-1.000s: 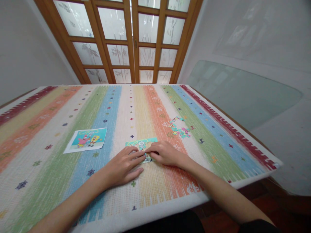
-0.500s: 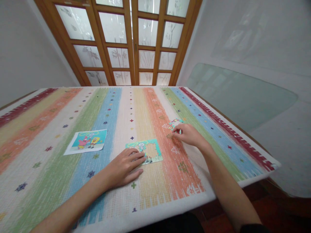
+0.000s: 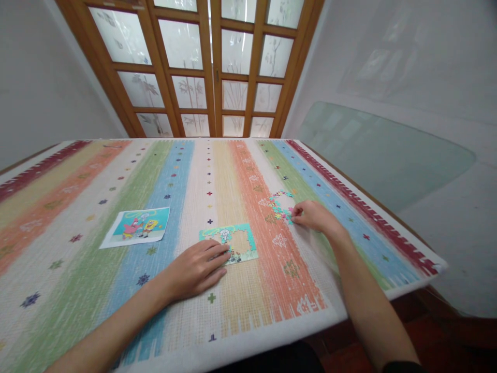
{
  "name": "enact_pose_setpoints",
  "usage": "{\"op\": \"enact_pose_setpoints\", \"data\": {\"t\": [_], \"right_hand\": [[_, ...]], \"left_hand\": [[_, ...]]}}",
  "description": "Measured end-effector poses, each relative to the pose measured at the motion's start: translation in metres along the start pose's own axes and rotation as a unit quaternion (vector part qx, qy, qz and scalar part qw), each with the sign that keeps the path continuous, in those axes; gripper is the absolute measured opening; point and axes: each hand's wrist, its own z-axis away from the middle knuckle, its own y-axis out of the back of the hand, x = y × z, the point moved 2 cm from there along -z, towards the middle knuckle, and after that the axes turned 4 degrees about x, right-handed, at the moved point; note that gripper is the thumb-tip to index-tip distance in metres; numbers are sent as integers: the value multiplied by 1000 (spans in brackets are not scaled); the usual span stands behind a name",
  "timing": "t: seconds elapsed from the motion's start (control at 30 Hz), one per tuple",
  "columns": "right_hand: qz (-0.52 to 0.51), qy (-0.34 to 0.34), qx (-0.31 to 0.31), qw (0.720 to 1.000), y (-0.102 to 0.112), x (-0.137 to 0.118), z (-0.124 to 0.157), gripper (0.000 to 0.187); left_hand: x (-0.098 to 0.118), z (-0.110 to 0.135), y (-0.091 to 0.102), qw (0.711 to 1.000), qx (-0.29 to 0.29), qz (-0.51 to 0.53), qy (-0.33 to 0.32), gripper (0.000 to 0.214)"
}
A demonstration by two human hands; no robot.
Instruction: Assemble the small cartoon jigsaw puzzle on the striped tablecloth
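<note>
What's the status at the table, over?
Left hand on puzzle, hiding its lower-left corner. Right hand at loose pieces. Puzzle unfinished, gap in middle.

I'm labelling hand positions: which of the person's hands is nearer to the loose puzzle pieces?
Right. The right hand is at the near right edge of the loose puzzle pieces; the left hand is farther left, partly over the unfinished puzzle.

Daylight through paned doors (image 3: 215,83), dim floor (image 3: 442,334), soft shadows, wide-angle stretch
</note>
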Motion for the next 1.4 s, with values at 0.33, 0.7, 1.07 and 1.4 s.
{"op": "enact_pose_setpoints", "data": {"t": [0.33, 0.7, 1.07, 1.4], "right_hand": [[-29, 16, 5, 999, -1, 8, -3, 9], [-55, 25, -12, 998, -2, 14, -8, 8], [-105, 42, -27, 993, -6, 25, -14, 15], [-119, 68, -10, 991, -4, 23, -16, 11]], "left_hand": [[-7, 4, 3, 997, 74, -18, -2, 33], [-14, 8, 0, 996, 72, -51, 15, 55], [-10, 5, -3, 997, 25, -69, 18, 30], [-11, 7, -4, 997, 7, -70, 25, 33]]}}
